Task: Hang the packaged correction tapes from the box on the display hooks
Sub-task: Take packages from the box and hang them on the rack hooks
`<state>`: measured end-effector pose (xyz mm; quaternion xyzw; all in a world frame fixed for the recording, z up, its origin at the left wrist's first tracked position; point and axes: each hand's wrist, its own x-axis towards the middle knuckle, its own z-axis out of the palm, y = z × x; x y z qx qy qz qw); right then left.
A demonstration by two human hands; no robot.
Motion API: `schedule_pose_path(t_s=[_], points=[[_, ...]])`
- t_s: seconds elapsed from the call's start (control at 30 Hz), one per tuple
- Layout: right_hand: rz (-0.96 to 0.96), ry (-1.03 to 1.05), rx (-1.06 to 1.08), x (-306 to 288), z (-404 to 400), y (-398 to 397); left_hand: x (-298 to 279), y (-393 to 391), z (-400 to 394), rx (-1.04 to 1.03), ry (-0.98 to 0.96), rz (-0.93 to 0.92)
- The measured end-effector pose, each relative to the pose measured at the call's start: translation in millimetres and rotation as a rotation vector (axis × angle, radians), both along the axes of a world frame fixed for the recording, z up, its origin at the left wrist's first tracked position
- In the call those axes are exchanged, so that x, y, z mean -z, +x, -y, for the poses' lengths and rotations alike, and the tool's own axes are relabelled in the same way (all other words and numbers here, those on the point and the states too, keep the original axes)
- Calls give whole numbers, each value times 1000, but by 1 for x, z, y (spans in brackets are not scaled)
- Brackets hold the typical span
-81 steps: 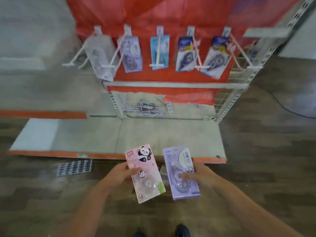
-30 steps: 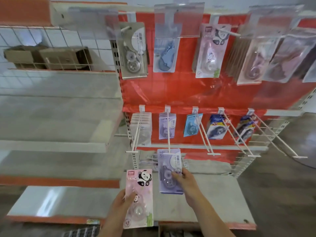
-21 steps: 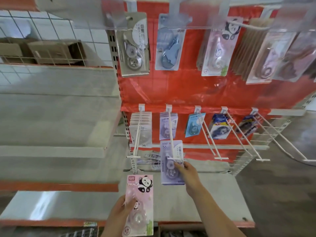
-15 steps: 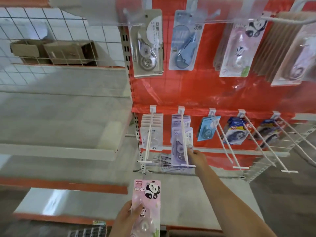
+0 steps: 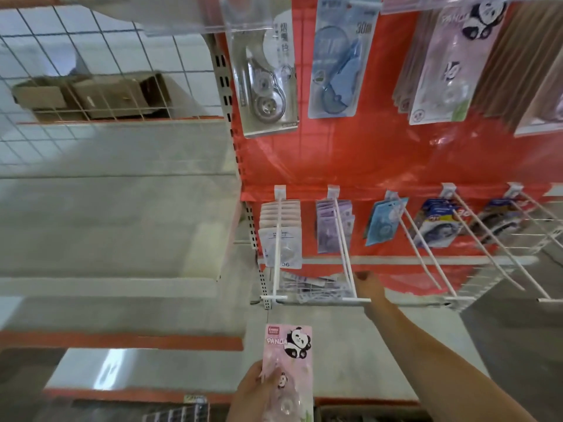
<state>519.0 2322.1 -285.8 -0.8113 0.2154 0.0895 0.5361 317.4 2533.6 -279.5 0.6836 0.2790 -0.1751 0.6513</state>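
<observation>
My left hand [image 5: 251, 394] grips a pink panda correction tape pack [image 5: 288, 370] upright at the bottom centre. My right hand [image 5: 368, 284] is stretched toward the lower row, beside the long white hook [image 5: 342, 239] that carries the purple packs [image 5: 332, 226]. Its fingers look loosely curled with nothing in them. The purple packs hang at the back of that hook against the red panel. Matching panda packs [image 5: 451, 62] hang on the upper row at the right.
White packs [image 5: 281, 236] hang on the hook to the left, blue packs [image 5: 384, 220] and dark blue ones [image 5: 438, 220] on the hooks to the right. Long bare hooks [image 5: 499, 257] jut out on the right. A grey shelf [image 5: 106, 281] and cardboard boxes [image 5: 88, 95] lie left.
My right hand slid the purple pack onto the second lower hook, pushed it back and let go. It has drawn back toward the hook's tip. My left hand keeps holding the panda pack.
</observation>
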Motion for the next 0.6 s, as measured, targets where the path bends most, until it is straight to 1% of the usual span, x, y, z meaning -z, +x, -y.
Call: schedule_pose_path(t_s=[0.07, 0.1, 0.17, 0.27, 0.37, 0.43, 0.6], points=[[-97, -146, -129, 8, 9, -25, 0, 5, 6, -57, 42, -12], [-141, -241, -212, 13, 15, -36, 0, 6, 9, -62, 33, -5], [-193, -373, -352, 19, 25, -58, 0, 0, 14, -92, 6, -6], [-223, -546, -573, 21, 39, -85, -1, -15, 23, -138, -40, -5], [-246, -642, -713, 13, 49, -106, 0, -33, 35, -166, -108, 18], [-209, -680, -781, 4, 56, -118, -2, -47, 45, -180, -147, 50], [-93, -689, -835, -27, 78, -150, -24, -86, 74, -220, -224, 131]])
